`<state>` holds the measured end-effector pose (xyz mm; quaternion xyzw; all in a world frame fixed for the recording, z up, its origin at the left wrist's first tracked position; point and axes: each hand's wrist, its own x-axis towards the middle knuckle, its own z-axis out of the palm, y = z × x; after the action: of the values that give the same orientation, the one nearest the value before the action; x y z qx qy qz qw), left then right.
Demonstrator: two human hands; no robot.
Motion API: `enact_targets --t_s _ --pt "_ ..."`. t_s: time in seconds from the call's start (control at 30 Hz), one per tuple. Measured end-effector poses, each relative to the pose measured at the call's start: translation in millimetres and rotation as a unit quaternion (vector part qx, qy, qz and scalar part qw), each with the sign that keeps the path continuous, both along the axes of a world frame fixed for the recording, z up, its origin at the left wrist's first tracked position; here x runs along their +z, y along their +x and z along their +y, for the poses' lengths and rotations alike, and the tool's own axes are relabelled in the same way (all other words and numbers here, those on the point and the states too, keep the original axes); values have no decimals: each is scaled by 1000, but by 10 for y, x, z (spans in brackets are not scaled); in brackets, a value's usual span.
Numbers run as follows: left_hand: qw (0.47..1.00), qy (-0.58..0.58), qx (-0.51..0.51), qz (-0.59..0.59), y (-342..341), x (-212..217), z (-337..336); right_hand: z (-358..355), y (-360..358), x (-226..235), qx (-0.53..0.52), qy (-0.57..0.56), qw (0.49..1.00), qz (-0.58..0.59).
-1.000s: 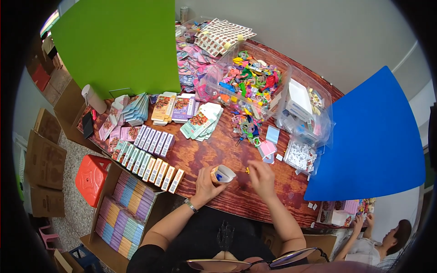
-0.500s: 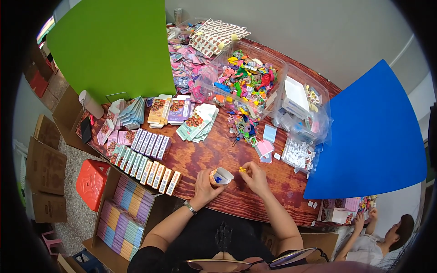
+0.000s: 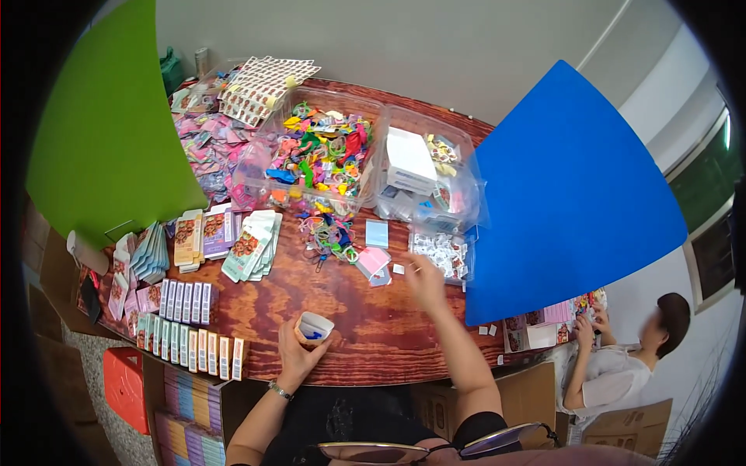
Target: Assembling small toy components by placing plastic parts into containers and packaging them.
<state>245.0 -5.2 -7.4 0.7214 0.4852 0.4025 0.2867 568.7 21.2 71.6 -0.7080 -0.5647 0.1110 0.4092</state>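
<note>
Near the table's front edge, my left hand (image 3: 298, 353) is wrapped round a small open-topped carton (image 3: 318, 324), tilted so its mouth shows. Blue pieces (image 3: 314, 335) lie inside it. My right hand (image 3: 427, 283) is over the table to the right, beside a clear tray of small white pieces (image 3: 441, 255). Its fingers are bent and blurred, so whether they hold anything is unclear. A small white square (image 3: 399, 269) lies just left of those fingers. Pink cards (image 3: 374, 259) and a light blue card (image 3: 377, 233) lie farther left.
Clear bins hold colourful small toys (image 3: 318, 155) and white boxes (image 3: 412, 159). Rows of filled cartons (image 3: 190, 342) and flat carton stacks (image 3: 252, 247) stand at left. Green (image 3: 109, 116) and blue panels (image 3: 567, 202) flank the table. A co-worker (image 3: 614, 365) sits at far right.
The head view has swung right. My right hand has moved away from the carton toward the white pieces; the yellow piece it held no longer shows. My left hand still holds the carton.
</note>
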Motion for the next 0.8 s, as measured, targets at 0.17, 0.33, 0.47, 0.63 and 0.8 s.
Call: enact_targets --t_s 0.17,0.33,0.47,0.63,0.8 --pt "1000 -17 -10 -12 41 -49 3 88 1586 -411 -209 -79 958 -180" --pt "1000 -12 -19 10 49 -16 4 61 1769 -546 -156 -295 908 -252" --pt "999 -4 -26 35 49 22 -3 78 1675 -598 -210 -336 883 -251" --pt "999 6 -24 33 55 -15 -4 37 1721 -636 -211 -312 885 -273" --pt "999 2 -29 35 62 13 -5 17 1756 -608 -202 -283 898 -271"
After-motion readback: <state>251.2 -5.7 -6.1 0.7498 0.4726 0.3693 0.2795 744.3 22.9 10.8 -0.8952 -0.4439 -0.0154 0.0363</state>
